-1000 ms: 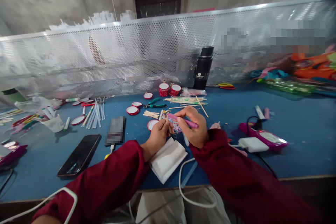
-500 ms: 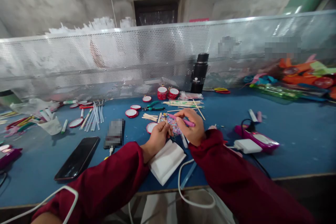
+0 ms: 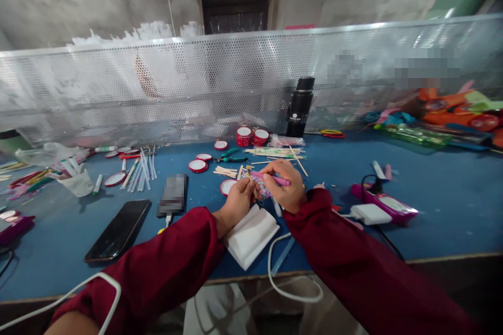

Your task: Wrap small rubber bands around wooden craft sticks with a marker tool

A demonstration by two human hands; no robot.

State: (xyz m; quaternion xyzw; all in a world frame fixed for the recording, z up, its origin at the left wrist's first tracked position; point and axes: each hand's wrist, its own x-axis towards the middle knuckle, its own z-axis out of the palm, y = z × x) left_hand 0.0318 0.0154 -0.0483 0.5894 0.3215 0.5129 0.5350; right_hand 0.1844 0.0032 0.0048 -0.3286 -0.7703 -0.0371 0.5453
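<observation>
My left hand (image 3: 239, 198) is closed on a thin wooden stick (image 3: 249, 175), held upright with a small brownish bit at its top. In my right hand (image 3: 288, 184) is a pink pen-like tool (image 3: 281, 181), its tip pointing left towards the top of the stick. Under and behind the hands lies a heap of small multicoloured bits (image 3: 265, 188), partly covered by my fingers. A round red-rimmed white disc (image 3: 227, 187) sits just left of the heap. Folded white paper (image 3: 251, 235) lies below my left wrist.
Teal pliers (image 3: 232, 157), short wooden sticks (image 3: 225, 171), stacked red drum-like pieces (image 3: 243, 137) and a black bottle (image 3: 300, 107) stand beyond my hands. Left are two phones (image 3: 118, 231) (image 3: 172, 194). A purple power strip (image 3: 393, 205) and a white cable (image 3: 271, 261) lie right.
The view has shifted slightly, so the table's things appear a little higher. Both hands keep nearly the same place and grip, with the pink tool's tip still close to the stick.
</observation>
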